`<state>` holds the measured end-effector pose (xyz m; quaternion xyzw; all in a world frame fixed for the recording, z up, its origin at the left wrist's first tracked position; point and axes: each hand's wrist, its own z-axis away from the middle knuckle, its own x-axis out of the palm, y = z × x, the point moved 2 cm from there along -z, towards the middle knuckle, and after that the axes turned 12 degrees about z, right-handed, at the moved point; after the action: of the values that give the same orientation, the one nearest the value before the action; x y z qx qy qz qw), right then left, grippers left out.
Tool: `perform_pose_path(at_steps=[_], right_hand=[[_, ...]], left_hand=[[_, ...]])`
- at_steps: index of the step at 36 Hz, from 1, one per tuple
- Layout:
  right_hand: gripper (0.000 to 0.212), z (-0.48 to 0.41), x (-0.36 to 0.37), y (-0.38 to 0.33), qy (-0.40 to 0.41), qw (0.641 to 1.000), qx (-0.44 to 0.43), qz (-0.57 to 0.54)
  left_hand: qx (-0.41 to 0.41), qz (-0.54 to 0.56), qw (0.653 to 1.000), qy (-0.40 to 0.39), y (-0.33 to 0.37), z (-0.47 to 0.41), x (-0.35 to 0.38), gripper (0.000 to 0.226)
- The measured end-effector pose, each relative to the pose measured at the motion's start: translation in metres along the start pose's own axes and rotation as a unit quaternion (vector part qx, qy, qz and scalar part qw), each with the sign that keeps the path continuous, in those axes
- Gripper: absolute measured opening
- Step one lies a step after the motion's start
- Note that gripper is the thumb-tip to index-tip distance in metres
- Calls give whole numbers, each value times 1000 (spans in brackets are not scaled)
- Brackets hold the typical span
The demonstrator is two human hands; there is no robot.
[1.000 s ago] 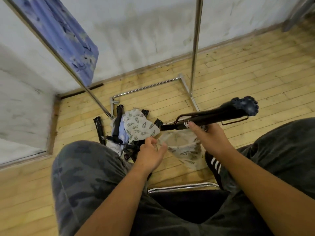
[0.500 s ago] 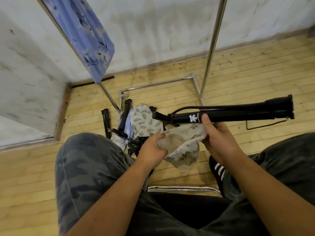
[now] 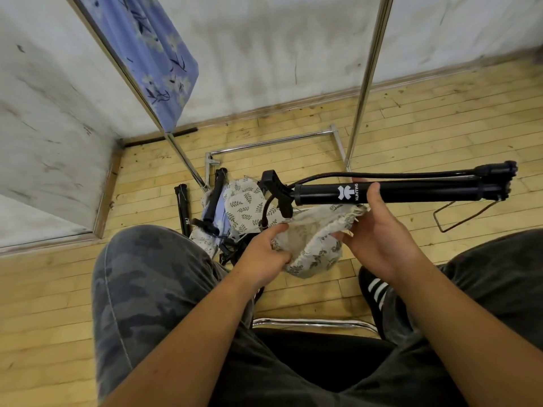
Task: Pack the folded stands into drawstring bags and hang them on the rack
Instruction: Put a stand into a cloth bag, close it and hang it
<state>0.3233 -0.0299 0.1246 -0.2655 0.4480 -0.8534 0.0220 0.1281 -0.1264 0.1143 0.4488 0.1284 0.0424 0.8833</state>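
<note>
While the rack (image 3: 364,83) stands beyond, bagging seems just begun. The folded stand (image 3: 411,192), long, black and level above the knees, sits in the right grip (image 3: 379,239), curled round it. Next, its end needs steering into the leaf-print drawstring bag (image 3: 311,239) just beneath, whose rim the left grip (image 3: 264,254) pinches.

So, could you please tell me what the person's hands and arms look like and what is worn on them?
The left hand and right hand are both bare: no gloves, rings or watch show. The forearms are bare too, with no sleeve in view down to the frame's edge.
</note>
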Motion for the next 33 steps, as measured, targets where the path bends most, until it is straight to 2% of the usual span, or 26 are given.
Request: perform_pose_path(at_steps=[6, 13, 19, 29, 33], right_hand=[[76, 2, -1, -6, 34, 999, -17, -18], [62, 7, -2, -15, 70, 996, -25, -42], [52, 9, 1, -16, 72, 996, -45, -34], [67, 3, -5, -12, 81, 994, -35, -57], [63, 5, -5, -13, 88, 994, -18, -57]], left_hand=[[20, 57, 997, -49, 5, 1, 4, 69], [37, 52, 994, -91, 7, 5, 6, 67], [45, 23, 996, -80, 4, 7, 5, 64], [21, -37, 995, -93, 1, 7, 8, 60], [-16, 9, 998, -67, -3, 1, 5, 60]])
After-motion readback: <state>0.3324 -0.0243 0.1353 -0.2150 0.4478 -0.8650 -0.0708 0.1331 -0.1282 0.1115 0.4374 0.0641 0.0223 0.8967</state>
